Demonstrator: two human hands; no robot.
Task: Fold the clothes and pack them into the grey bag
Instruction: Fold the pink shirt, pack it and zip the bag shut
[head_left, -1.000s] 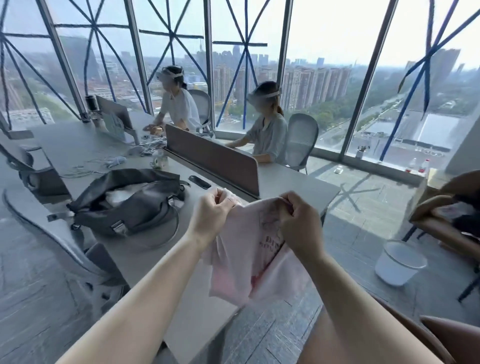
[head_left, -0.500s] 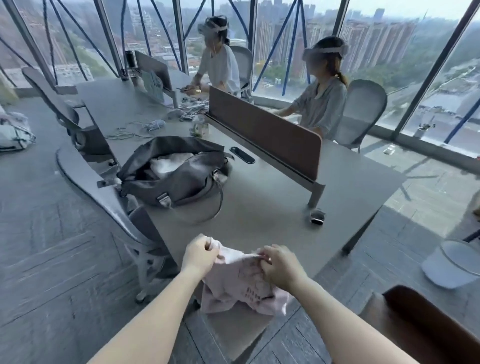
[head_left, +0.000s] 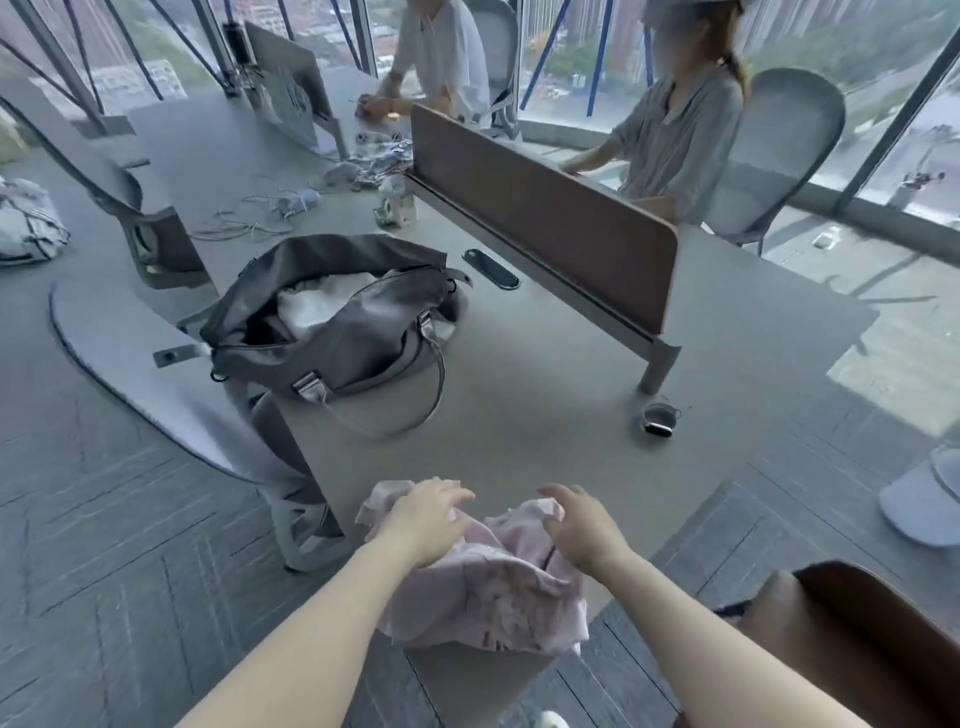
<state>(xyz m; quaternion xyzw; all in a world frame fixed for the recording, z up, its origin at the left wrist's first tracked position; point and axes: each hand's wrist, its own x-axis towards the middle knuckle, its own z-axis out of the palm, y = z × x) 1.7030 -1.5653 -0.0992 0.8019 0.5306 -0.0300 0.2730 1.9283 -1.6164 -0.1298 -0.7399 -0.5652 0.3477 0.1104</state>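
Observation:
A crumpled pale pink garment (head_left: 488, 582) lies on the near corner of the grey table (head_left: 571, 395), partly hanging over its edge. My left hand (head_left: 426, 519) rests on the garment's left part with relaxed, spread fingers. My right hand (head_left: 576, 525) hovers over its right part, fingers loosely extended, holding nothing. The grey bag (head_left: 337, 322) stands unzipped on the table's left side beyond my hands, with white clothing (head_left: 322, 301) showing inside.
A brown divider panel (head_left: 545, 208) runs across the table. A dark remote (head_left: 491, 268) and a small round device (head_left: 660, 418) lie on the table. Grey chairs (head_left: 156, 374) stand on the left. Two people sit at the far side. A white bin (head_left: 924, 499) stands on the right.
The garment, held up in both hands a second ago, came down onto the table corner. Both hands have let go of it and now lie open over it.

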